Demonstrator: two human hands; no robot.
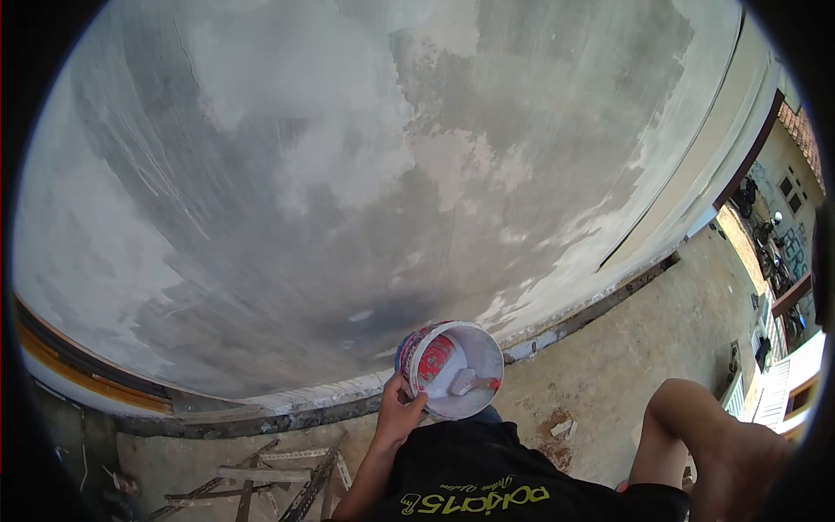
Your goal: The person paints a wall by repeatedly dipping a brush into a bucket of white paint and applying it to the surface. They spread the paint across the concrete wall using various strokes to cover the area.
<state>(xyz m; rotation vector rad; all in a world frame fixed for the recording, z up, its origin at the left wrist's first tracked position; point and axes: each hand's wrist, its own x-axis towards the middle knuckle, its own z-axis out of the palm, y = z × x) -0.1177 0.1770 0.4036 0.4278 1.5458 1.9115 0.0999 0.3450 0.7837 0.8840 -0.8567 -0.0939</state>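
Observation:
My left hand (402,411) grips the near left rim of a white paint bucket (493,352), thumb over the edge and fingers outside. The bucket is tilted so that I look into its mouth, close in front of my body. White residue coats its inside. In it lie a whitish, blocky tool (464,381) that looks like a brush and a red, white-smeared piece (435,358). My right arm (683,418) is bent up at the right, its elbow raised. The right hand (752,461) is at the dark edge of the view, its fingers hidden.
A large wall (330,217) with patchy grey and white coating fills the view ahead. A wooden trestle or ladder (261,478) stands low on the left. Debris (564,428) lies on the concrete ground (626,348). Parked motorbikes (770,244) are far right.

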